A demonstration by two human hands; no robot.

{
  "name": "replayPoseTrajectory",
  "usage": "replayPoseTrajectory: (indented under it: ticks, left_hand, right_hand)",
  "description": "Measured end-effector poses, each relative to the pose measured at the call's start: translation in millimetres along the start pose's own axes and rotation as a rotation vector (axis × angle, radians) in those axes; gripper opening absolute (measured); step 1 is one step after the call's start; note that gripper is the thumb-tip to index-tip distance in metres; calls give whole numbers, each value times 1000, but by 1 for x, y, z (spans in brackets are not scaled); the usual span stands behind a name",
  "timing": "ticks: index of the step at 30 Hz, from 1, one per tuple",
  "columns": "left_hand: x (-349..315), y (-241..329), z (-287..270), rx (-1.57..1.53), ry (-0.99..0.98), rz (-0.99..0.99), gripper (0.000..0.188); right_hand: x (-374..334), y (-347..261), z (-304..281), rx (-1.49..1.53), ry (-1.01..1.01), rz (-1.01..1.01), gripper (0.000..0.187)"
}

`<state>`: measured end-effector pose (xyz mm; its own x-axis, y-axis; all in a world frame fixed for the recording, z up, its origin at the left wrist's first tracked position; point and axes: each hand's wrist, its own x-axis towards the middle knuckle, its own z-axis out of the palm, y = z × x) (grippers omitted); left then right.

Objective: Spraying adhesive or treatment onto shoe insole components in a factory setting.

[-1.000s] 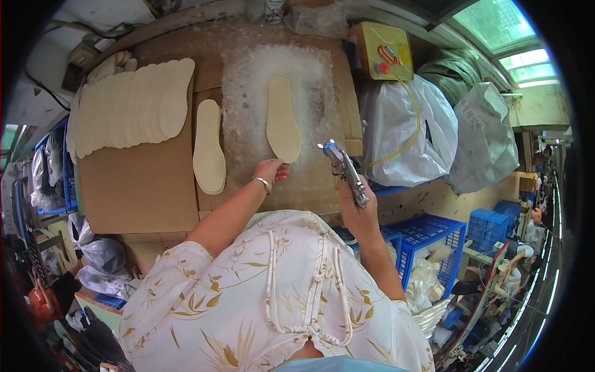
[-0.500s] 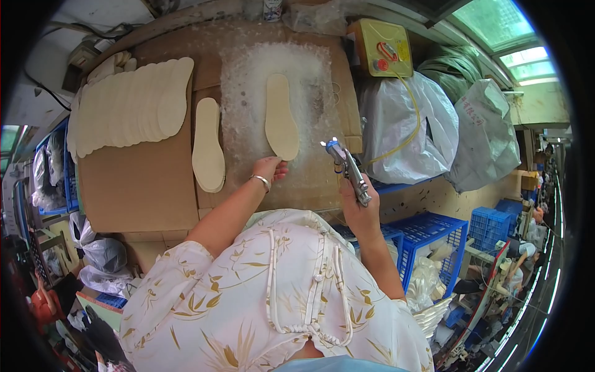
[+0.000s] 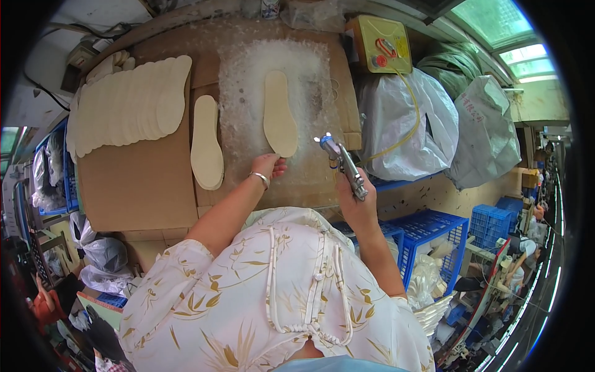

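A cream shoe insole (image 3: 280,116) lies lengthwise on the whitened, glue-crusted patch of the cardboard work surface. My left hand (image 3: 269,166), a bracelet at its wrist, is closed at the insole's near end, fingers curled and seeming to pinch its edge. To the right, my right hand (image 3: 359,208) is wrapped round a metal spray gun (image 3: 344,167), whose blue-ringed nozzle points away and left, apart from the insole. Left of the patch rests a small stack of insoles (image 3: 207,146). Farther left, a row of overlapping insoles (image 3: 130,105) is fanned out on cardboard.
A yellow can (image 3: 379,43) stands at the back right, a yellowish hose (image 3: 414,108) running from it towards the gun. Beside the table are white plastic sacks (image 3: 409,124). Blue crates (image 3: 427,226) sit below on the right. Bagged goods (image 3: 102,251) hang low on the left.
The spray gun has shifted slightly left, towards the insole. My left hand stays at the insole's near end, and the whole view has moved a little.
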<state>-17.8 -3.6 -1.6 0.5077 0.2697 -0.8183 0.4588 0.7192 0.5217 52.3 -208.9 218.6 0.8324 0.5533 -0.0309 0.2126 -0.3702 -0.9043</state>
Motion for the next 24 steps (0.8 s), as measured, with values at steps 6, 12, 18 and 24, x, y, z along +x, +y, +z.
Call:
replayPoseTrajectory:
  ticks: [6,12,18,24]
  left_hand:
    - [-1,-1,-2,-13,0,-3,19]
    - [-2,1,-1,4,12,2,19]
    - [0,0,-1,-1,19,3,18]
    - [1,0,0,29,12,7,16]
  right_hand:
    - [6,1,9,-2,-10,-11,20]
    - [36,11,31,21,36,144,22]
    - [56,29,59,-8,22,-26,25]
    - [69,47,65,-64,170,18,26]
